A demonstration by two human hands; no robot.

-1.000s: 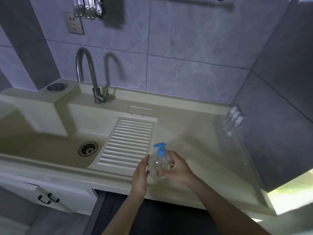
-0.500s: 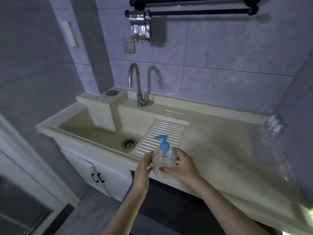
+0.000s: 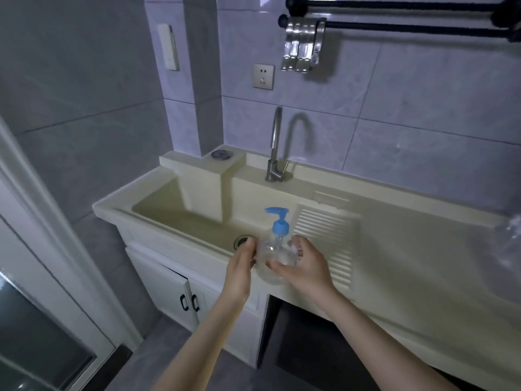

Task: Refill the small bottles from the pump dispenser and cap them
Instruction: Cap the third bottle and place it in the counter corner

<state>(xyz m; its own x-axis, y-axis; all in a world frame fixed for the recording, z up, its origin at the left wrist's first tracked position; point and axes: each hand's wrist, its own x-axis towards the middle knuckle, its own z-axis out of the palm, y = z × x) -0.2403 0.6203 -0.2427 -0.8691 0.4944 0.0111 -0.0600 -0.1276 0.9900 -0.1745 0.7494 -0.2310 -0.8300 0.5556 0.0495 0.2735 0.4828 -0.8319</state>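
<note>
Holding the pump dispenser (image 3: 275, 249) upright, you are cupping it with your left hand (image 3: 239, 266) and gripping with your right hand (image 3: 303, 268); the small bottles (image 3: 509, 244) are waiting far right.

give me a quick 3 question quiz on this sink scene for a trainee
1. True or false: the pump dispenser stands on the counter with no hand on it.
2. Multiple choice: the dispenser's pump head is A) white B) blue C) black.
3. Short answer: where do the small bottles sit relative to the sink basin?

Key
1. False: the left hand and the right hand both hold its clear body above the sink's front edge.
2. B.
3. On the countertop at the far right edge of the view, beyond the ribbed washboard, with no hand on them.
</note>
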